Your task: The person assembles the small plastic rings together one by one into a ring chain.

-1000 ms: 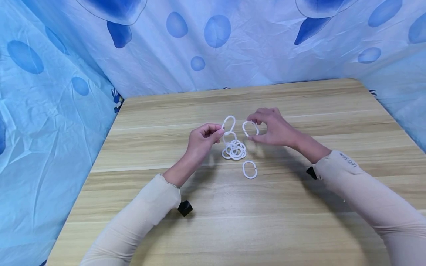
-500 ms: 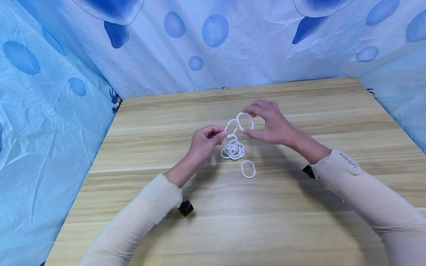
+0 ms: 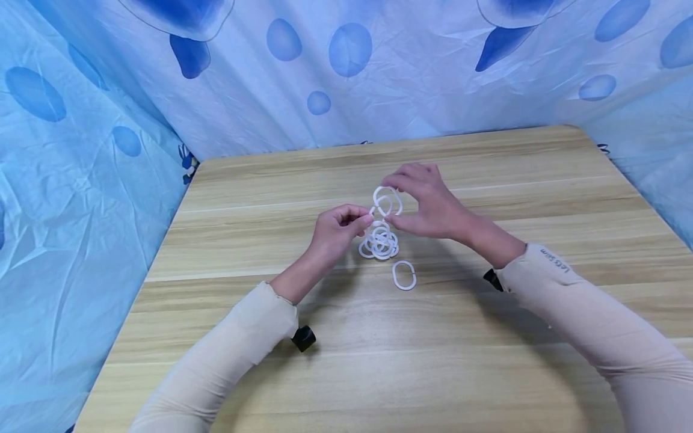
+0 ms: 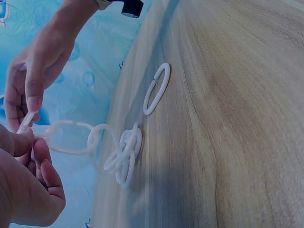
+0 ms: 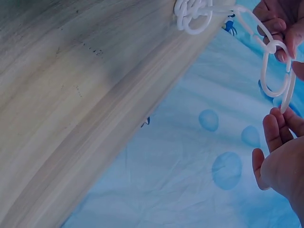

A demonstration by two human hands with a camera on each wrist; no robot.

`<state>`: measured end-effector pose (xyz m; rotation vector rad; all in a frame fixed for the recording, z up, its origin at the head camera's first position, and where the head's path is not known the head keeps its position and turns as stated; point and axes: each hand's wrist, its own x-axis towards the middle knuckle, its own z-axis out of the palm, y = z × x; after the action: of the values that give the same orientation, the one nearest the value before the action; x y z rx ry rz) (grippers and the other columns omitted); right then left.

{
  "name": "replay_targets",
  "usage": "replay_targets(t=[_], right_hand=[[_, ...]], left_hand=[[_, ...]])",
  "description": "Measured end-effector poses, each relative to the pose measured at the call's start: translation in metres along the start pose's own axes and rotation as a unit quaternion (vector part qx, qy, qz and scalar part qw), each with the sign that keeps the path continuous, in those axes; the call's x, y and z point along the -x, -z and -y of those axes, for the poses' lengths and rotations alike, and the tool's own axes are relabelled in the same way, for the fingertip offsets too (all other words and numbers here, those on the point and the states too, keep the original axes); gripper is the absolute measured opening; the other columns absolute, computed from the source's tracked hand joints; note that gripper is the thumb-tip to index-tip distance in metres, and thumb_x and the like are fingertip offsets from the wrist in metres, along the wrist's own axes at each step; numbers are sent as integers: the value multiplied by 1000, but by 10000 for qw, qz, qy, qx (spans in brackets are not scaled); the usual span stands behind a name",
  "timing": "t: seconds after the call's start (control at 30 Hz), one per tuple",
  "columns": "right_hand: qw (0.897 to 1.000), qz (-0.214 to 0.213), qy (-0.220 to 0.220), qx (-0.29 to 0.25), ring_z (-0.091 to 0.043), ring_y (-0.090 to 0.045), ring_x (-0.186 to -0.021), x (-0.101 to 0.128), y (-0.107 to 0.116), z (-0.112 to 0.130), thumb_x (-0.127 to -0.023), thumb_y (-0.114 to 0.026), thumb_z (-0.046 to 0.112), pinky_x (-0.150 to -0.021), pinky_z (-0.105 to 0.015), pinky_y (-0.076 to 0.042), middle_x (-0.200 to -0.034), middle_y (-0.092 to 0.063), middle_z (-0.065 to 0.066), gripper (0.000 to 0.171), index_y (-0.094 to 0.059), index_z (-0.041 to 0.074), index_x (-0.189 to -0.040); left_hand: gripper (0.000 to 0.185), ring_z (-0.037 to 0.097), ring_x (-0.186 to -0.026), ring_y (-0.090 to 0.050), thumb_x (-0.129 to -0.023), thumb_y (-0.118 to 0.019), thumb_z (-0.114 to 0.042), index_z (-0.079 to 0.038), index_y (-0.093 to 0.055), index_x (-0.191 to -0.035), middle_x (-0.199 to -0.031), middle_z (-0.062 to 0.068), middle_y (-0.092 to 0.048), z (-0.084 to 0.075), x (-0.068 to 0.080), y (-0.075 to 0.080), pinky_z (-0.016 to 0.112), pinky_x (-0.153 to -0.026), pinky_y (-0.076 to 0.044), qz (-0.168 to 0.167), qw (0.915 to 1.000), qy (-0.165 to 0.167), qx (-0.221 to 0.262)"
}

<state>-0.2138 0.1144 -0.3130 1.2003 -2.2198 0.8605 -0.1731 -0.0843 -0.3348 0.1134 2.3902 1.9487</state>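
My left hand (image 3: 338, 233) pinches a white oval split ring at the upper end of a linked chain. The chain hangs down to a heap of linked rings (image 4: 124, 159) on the table. My right hand (image 3: 433, 207) holds another white split ring (image 5: 289, 92) between thumb and fingers, close above the left fingertips. In the head view the two held rings overlap; whether they are hooked together I cannot tell. A single loose ring (image 3: 394, 275), with a small gap in its side, lies flat just in front of the heap.
The wood-grain table (image 3: 379, 361) reaches back to a blue patterned curtain (image 3: 243, 108), which also hangs along the left side. A small black camera (image 3: 304, 338) sits under the left wrist, and another (image 3: 492, 279) under the right.
My right hand has carried its ring leftward to the ring in my left hand, so the two now overlap. The left hand has shifted only slightly; the loose ring lies still.
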Motion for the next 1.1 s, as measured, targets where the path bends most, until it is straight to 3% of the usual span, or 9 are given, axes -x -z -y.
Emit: replay_targets(t=[0.17,0.43,0.8,1.1], right_hand=[[9994,94,166,291,-18,-46,-94,0,-3,2,-62,-73,27,-78,-39,-26,-95,-55,-1,48,-60,6,-103],[9972,159,369,638,-20,-45,-90,-2,-3,6,-62,-73,24,-79,-41,-26,-93,-53,-3,47,-58,5,-103],[9912,212,637,1137,-23,-44,-84,-3,-3,9,-61,-72,23,-79,-43,-28,-90,-52,-6,47,-58,3,-101],[9904,359,724,1123,-24,-45,-88,-1,-7,12,-63,-69,25,-81,-43,-26,-90,-52,-5,45,-59,2,-101]], left_hand=[[14,12,-63,-54,-77,-68,-20,-8,-66,-84,-75,3,-60,1,1,0,23,-58,-43,6,9999,-102,-137],[16,13,-64,-54,-77,-68,-22,-8,-67,-85,-74,3,-60,0,2,0,20,-56,-42,82,9995,-84,-308],[16,14,-67,-55,-80,-65,-14,-2,-67,-89,-82,9,-64,-28,16,2,21,-59,-44,224,9981,-36,-572],[17,13,-68,-57,-76,-69,-23,-9,-69,-86,-79,2,-65,-9,5,2,24,-61,-47,206,9958,-503,-738]])
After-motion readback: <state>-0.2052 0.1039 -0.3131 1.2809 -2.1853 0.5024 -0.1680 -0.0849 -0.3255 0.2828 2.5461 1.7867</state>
